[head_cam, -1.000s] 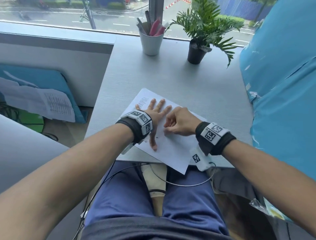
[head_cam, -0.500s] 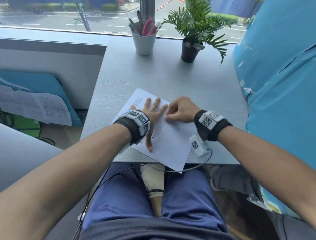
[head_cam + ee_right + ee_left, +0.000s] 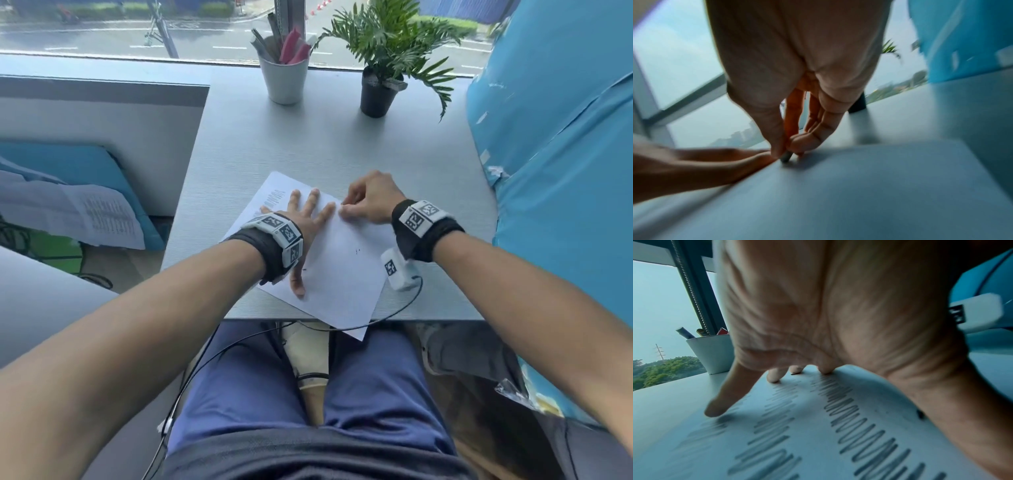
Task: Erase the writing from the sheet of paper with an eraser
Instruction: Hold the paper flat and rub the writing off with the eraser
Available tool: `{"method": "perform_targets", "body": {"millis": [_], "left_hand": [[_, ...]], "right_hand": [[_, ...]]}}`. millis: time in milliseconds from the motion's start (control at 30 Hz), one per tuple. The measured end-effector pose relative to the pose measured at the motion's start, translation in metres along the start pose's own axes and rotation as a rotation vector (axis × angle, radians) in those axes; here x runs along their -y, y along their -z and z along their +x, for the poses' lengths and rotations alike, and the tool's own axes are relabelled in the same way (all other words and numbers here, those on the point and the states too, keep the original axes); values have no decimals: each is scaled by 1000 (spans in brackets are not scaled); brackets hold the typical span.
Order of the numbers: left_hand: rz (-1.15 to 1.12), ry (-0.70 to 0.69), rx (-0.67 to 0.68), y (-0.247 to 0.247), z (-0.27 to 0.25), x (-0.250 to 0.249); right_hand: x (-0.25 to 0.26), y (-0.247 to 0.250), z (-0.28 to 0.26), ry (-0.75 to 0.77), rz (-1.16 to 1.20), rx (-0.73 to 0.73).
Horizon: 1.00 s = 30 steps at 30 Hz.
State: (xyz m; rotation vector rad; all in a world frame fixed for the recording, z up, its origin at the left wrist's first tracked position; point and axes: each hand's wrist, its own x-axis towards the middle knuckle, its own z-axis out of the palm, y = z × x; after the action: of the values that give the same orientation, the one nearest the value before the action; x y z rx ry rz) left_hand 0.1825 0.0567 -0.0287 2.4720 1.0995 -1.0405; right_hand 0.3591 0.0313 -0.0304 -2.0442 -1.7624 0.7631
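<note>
A white sheet of paper [image 3: 342, 274] lies slanted on the grey table [image 3: 342, 144], its near corner hanging over the front edge. My left hand [image 3: 305, 219] lies flat on the sheet with fingers spread, pressing it down. Rows of pencil zigzag writing [image 3: 849, 421] run under that palm in the left wrist view. My right hand [image 3: 366, 202] pinches a small dark eraser [image 3: 786, 157] between thumb and fingertips, its tip on the paper beside the left hand's fingers. In the head view the eraser is hidden by the fingers.
A white cup of pens [image 3: 282, 77] and a potted plant [image 3: 376, 96] stand at the table's far edge by the window. A blue wrapped bulk [image 3: 565, 171] borders the table on the right. A cable [image 3: 394, 315] hangs off the front edge over my lap.
My right hand with the eraser has moved away from me, up along the sheet toward its far edge. The left hand stays flat on the paper.
</note>
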Motion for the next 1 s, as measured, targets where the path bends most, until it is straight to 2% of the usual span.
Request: {"method": "perform_targets", "body": {"millis": [67,133,233,300,367,467,533,600,700,767,933,1000], "left_hand": [[3,-1,-5,-1,0,2],[11,3,-2,-1,2,1],[15,7,6,-2,4,0],[6,5,5,-2,5,0],[7,-2,-2,-2,3,0],[-12,-2,2,0,-2,1],[-5,-2,2,0,-2,1],[-1,-2,0,-1,1,1],[14,-3,1,-3,4,0],[8,-2,3,-3,4,0],[17,-12,-6,-1,0,1],[24,-4,0,-1,1,1]], "right_hand": [[-3,0,3,-39,-2,-94],[7,-12,-11,-16,-4,-74],[22,-30,-40,56,-9,118],[22,-29,-40,84,-47,221],[13,-16,-24,60,-34,164],[0,4,0,-34,-20,-39],[2,2,1,-54,-38,-81],[13,-8,-14,-22,-29,-18],[27,-26,-42,71,-52,209],[26,-27,-41,107,-76,262],[-1,7,3,-62,-28,-52],[4,5,1,-53,-65,-54]]}}
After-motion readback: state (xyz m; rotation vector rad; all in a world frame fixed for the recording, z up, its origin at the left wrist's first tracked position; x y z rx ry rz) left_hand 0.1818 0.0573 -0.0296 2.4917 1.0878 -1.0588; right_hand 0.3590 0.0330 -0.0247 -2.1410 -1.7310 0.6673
